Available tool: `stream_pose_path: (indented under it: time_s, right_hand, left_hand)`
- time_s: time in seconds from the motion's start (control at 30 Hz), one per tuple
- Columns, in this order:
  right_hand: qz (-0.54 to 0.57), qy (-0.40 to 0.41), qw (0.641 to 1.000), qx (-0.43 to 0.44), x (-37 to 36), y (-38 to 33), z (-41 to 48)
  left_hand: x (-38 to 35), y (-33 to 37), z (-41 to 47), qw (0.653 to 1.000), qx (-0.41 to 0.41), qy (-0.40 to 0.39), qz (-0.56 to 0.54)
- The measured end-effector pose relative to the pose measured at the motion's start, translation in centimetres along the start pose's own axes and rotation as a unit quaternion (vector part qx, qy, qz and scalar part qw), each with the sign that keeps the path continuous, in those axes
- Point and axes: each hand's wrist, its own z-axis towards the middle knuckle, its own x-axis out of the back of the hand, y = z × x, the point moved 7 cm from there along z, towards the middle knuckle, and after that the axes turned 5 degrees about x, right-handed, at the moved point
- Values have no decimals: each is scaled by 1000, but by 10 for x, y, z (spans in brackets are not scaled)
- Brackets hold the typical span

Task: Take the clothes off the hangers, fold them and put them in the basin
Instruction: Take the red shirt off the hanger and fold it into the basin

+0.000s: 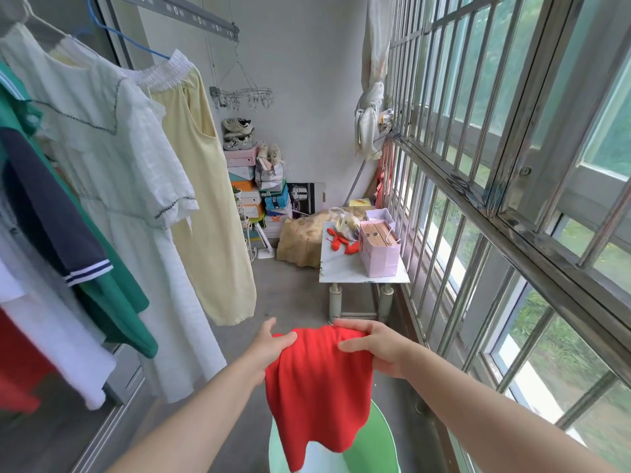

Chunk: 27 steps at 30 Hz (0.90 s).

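A red garment (317, 387) hangs doubled over in front of me, above a green basin (384, 435) on the floor. My left hand (273, 343) pinches its upper left edge. My right hand (372, 346) grips the upper right edge with thumb and fingers curled round the cloth. On hangers at the left are a white dress (112, 158), a pale yellow garment (205, 172), a green and navy top (51, 213) and another red piece (17, 363).
A small table (345, 271) with a pink paper bag (379, 247) stands ahead by the barred window (495, 165) on the right. Stacked shoe boxes (259, 196) and shoes fill the far corner. A sliding door track (102, 421) runs along the left.
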Motion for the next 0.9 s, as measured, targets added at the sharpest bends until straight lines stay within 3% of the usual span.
stream_pose_path:
  time_s: [0.1,0.17,0.33,0.4,0.47,0.6,0.73,0.9]
  right_hand:
    - [-90,6,996,10,5,-1,2]
    - [-216,31,976,28,12,-6,5]
    - [-501,61,861,58,18,-24,1]
    - [-571,58,816,68,18,-26,2]
    - [-589,70,800,89,21,-27,3]
    - [-488,87,859,128,34,-25,3]
    - [-272,43,948,161,33,-23,-4]
    - [-97,54,991,78,27,-7,-7]
  left_hand:
    - [-8,7,-7,997,-26,-75,15]
    - [-11,8,-13,993,-13,-119,-7]
    - [-14,6,-25,985,17,-174,11]
    - [-14,5,-26,986,30,-167,0]
    - [-14,5,-27,986,39,-162,-4]
    - [-10,11,-30,984,41,-174,8]
    - [-3,12,-30,977,50,-204,39]
    - [-4,14,-29,973,53,-212,69]
